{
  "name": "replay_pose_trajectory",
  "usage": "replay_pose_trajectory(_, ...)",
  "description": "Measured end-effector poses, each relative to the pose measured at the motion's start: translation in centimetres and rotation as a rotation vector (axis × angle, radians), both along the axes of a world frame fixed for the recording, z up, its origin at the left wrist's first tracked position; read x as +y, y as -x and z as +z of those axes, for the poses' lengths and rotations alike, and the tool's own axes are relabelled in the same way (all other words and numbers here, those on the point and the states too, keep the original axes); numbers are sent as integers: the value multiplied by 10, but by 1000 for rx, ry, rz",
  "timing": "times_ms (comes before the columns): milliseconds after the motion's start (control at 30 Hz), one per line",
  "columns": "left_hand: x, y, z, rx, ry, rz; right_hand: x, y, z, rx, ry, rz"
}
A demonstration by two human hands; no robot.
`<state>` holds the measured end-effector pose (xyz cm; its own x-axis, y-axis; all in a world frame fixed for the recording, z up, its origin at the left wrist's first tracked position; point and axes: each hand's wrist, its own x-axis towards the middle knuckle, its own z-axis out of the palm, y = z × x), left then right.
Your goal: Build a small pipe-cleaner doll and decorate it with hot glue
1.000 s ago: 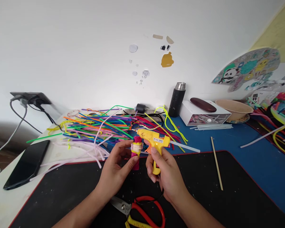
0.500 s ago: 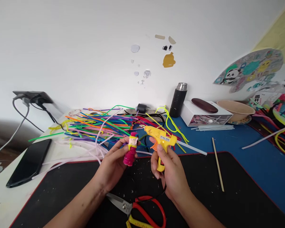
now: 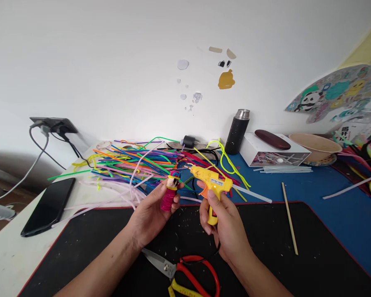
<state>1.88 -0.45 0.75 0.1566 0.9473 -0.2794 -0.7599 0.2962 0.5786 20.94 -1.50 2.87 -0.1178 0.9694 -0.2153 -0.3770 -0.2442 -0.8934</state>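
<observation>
My left hand (image 3: 150, 212) is closed around a small fuzzy pipe-cleaner figure (image 3: 169, 192), magenta below with a yellow and pale top, held upright above the black mat (image 3: 297, 264). My right hand (image 3: 224, 225) grips the handle of a yellow hot glue gun (image 3: 210, 183), with a finger by its orange trigger. The gun's nozzle points left and sits a short way from the figure's top, not touching it. A clear glue stick (image 3: 253, 194) sticks out of the gun's back.
A heap of coloured pipe cleaners (image 3: 132, 165) lies behind my hands. Red-handled scissors (image 3: 185, 272) lie near my wrists. A black phone (image 3: 49, 204) rests at left, a wooden stick (image 3: 289, 218) at right. A black flask (image 3: 238, 132), white box (image 3: 276, 152) and bowl (image 3: 315, 144) stand by the wall.
The glue gun's nozzle has pulled away from the figure's top. My left hand has tilted and lifted the figure slightly. The view has shifted a little.
</observation>
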Motion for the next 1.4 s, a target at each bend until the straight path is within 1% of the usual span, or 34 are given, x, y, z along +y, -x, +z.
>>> replay_pose_trajectory(267, 2, 1, -4, 19, 4, 46, -1, 0, 1, 0, 13, 19)
replay_pose_trajectory(667, 1, -1, -5, 35, -33, -2, 0, -1, -2, 12, -2, 29)
replay_pose_trajectory(967, 3, 0, -9, 5, 23, 7, -1, -1, -2, 0, 0, 37)
replay_pose_trajectory(1100, 3, 1, -12, -6, 25, 13, 0, -1, -2, 0, -6, 35)
replay_pose_trajectory(1400, 3, -3, -10, 18, -3, -24, -1, 0, -2, -3, -3, 37)
